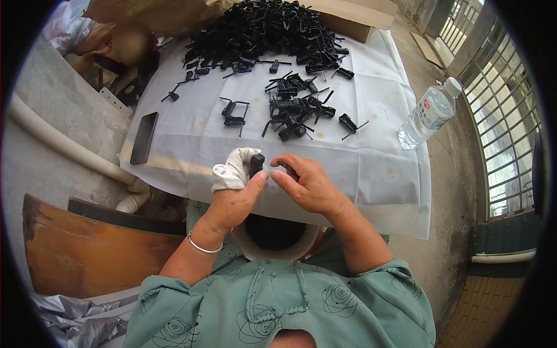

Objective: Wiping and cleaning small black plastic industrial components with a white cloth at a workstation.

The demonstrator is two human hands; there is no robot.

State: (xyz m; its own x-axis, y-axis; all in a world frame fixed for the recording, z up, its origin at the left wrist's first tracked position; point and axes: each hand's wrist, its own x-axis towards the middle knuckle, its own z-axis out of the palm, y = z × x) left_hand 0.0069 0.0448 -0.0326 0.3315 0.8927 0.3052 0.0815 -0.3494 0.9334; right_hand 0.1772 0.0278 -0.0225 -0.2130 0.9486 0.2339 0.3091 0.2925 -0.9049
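- Our left hand [232,197]: its fingers are wrapped in a white cloth finger cover [234,169], and it is closed on a small black plastic part [256,164], pinched between thumb and covered fingers. The part stands upright at the fingertips, just above the near edge of the table [191,139].
- Our right hand [307,185]: fingers curled toward the left hand, fingertips just beside the black part. A second dark piece [290,172] shows between thumb and forefinger; we cannot tell how firmly it is held.
- Bracelet [203,246]: a thin silver band on our left wrist.
- Table cover: a white sheet spread over the top, hanging over the near edge.
- Large heap of black plastic parts [264,29]: at the far edge, near the middle.
- Smaller cluster of black parts [293,107]: mid-table, well apart from our hands, with loose pieces such as one [233,113] to its left.
- Dark phone [144,137]: lying flat at the left edge.
- Clear water bottle [429,113]: leaning at the right edge.
- Cardboard box [354,17]: at the far right corner, behind the heap.
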